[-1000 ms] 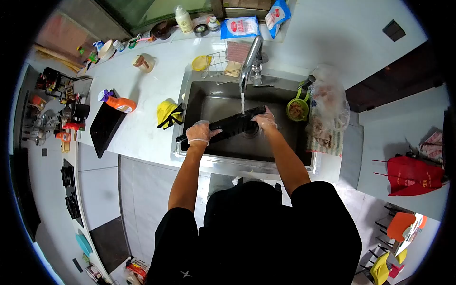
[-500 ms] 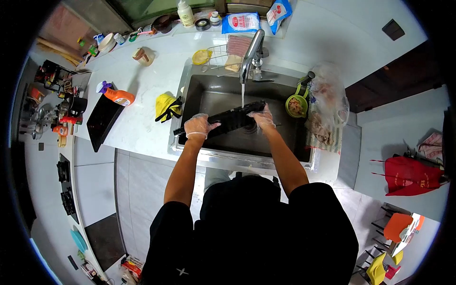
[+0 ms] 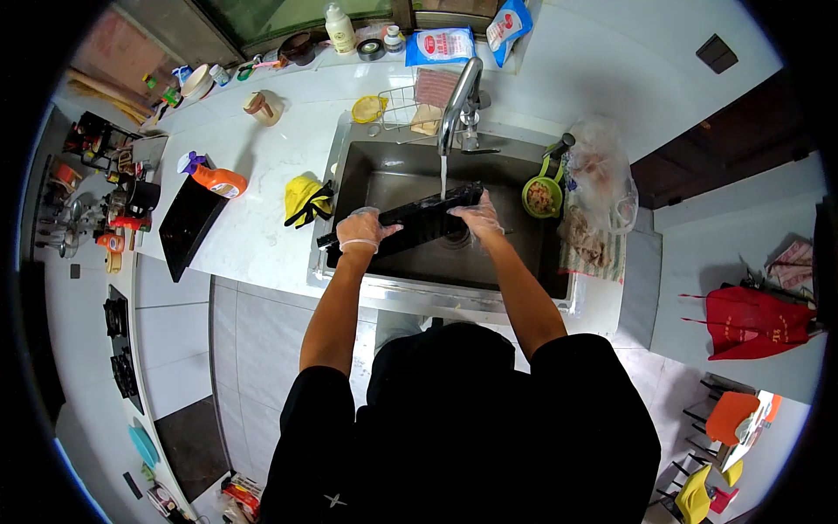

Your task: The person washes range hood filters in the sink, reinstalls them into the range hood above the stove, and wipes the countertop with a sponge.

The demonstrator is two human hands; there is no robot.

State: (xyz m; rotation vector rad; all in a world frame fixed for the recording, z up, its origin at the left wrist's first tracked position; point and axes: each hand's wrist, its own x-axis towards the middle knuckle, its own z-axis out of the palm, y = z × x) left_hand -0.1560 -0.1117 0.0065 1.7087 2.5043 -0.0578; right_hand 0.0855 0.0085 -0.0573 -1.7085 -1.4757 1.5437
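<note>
A long black panel (image 3: 423, 220), its exact kind unclear, is held slanted over the sink (image 3: 524, 253), its right end higher in view. My left hand (image 3: 362, 230), in a clear plastic glove, grips its left end near the sink's left rim. At the other end my right hand (image 3: 478, 217), gloved the same way, is closed on the edge. Water runs from the chrome faucet (image 3: 463, 100) onto the panel near its right part. Fingertips beneath the panel are hidden.
Left of the sink lie yellow-black gloves (image 3: 305, 199), an orange spray bottle (image 3: 218, 181) and a second black panel (image 3: 188, 229). A green strainer (image 3: 542, 196) with food scraps hangs at the sink's right side, beside a plastic bag (image 3: 602, 170). A wire rack (image 3: 400, 109) stands behind.
The panel has tilted slightly, showing more of its broad face under the water. Both hands keep their hold on its ends, and the view has shifted a little.
</note>
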